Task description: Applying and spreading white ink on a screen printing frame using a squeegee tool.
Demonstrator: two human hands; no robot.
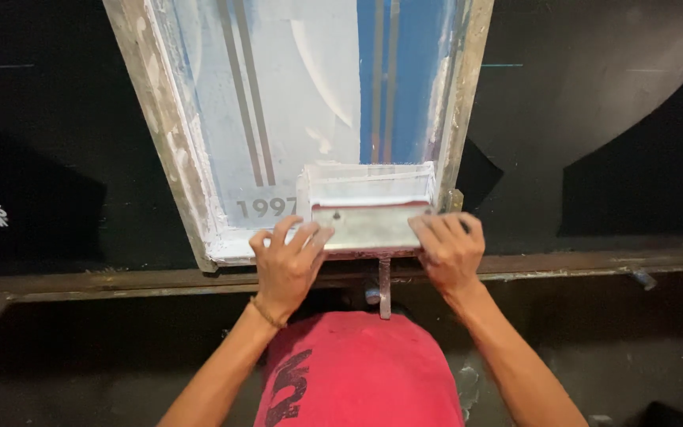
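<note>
A wooden-framed printing screen [169,130] lies on a black surface, its mesh pale blue with grey stripes and a darker blue band. At its near end sits a wide squeegee [369,209] coated in white ink, with a metal holder. My left hand [286,265] grips the squeegee's left near edge, fingers over the top. My right hand [450,249] grips its right near edge the same way. A thin metal stem [384,286] hangs below the squeegee between my hands.
Black fabric [602,119] with a faint large curved print covers the table on both sides of the screen. A paint-stained metal rail [579,265] runs along the near table edge. My red shirt [357,372] fills the bottom centre.
</note>
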